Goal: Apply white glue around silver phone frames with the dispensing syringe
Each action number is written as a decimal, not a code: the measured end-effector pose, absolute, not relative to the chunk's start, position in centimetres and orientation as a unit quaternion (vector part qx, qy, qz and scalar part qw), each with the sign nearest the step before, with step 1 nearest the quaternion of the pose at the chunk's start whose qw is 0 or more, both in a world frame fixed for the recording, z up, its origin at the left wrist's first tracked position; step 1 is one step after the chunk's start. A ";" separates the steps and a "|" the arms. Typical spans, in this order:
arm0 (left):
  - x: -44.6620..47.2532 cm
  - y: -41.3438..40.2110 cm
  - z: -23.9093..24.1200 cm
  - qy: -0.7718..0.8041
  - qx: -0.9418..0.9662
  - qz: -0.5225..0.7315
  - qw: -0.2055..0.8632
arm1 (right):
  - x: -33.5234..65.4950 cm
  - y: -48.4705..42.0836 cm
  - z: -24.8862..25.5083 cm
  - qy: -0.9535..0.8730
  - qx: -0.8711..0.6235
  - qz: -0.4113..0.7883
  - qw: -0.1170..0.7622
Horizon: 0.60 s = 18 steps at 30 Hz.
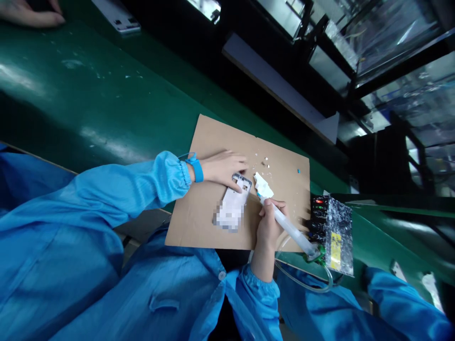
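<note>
On a brown cardboard sheet [209, 142] lies a pale phone housing [232, 203], its lower part blurred into blocks. My left hand [223, 168] is at its upper left corner, the thumb against the edge and the other fingers bent past the top end. My right hand [270, 222] is closed around a clear dispensing syringe [289, 229], which slants down toward a crumpled white wipe [263, 185] right of the housing. The blue tip of the syringe is at the wipe's lower edge. A clear hose [302, 285] runs from the syringe's back end.
White crumbs [266, 163] and a small blue bit [299, 171] lie on the cardboard. A white-smeared dispenser box [337, 237] stands at its right. Another housing [119, 16] and another person's hand [31, 14] are at the upper left. A co-worker's blue sleeve [401, 298] shows at the right.
</note>
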<state>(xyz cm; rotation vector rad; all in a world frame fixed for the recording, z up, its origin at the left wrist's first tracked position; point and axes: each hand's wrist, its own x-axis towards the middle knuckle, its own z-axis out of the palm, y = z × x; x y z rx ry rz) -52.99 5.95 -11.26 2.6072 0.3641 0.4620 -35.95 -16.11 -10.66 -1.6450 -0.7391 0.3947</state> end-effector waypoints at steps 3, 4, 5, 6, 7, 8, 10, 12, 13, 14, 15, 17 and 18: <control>-54.4 10.9 -10.8 0.298 0.900 0.257 0.186 | -35.9 -16.1 -10.8 -0.313 -0.703 0.162 0.618; -55.1 12.5 -10.7 0.367 0.863 0.302 0.170 | -36.0 -16.1 -10.7 -0.312 -0.701 0.162 0.620; -55.9 14.1 -10.6 0.425 0.823 0.340 0.161 | -36.0 -16.1 -10.7 -0.312 -0.701 0.163 0.620; -56.8 15.5 -10.5 0.469 0.788 0.366 0.158 | -36.1 -16.2 -10.6 -0.311 -0.703 0.165 0.618; -57.7 16.7 -10.5 0.500 0.762 0.380 0.159 | -36.1 -16.2 -10.6 -0.310 -0.707 0.166 0.613; -58.7 17.7 -10.6 0.523 0.744 0.383 0.163 | -36.2 -16.3 -10.5 -0.309 -0.712 0.166 0.608; -60.8 19.3 -10.8 0.556 0.723 0.375 0.166 | -36.2 -16.4 -10.5 -0.308 -0.721 0.165 0.599; -62.7 20.5 -11.1 0.585 0.708 0.363 0.159 | -36.1 -16.4 -10.6 -0.308 -0.722 0.166 0.597; -63.6 21.1 -11.1 0.602 0.697 0.357 0.155 | -36.1 -16.4 -10.7 -0.308 -0.721 0.167 0.597; -64.4 21.8 -11.1 0.620 0.684 0.353 0.151 | -36.0 -16.4 -10.8 -0.308 -0.720 0.167 0.599; -65.1 22.5 -10.9 0.641 0.667 0.348 0.150 | -36.0 -16.4 -10.8 -0.308 -0.719 0.167 0.600; -65.9 24.0 -10.3 0.686 0.625 0.341 0.152 | -36.1 -16.2 -10.9 -0.311 -0.717 0.168 0.601; -66.2 24.7 -9.9 0.703 0.605 0.338 0.159 | -36.2 -16.2 -10.9 -0.313 -0.715 0.168 0.602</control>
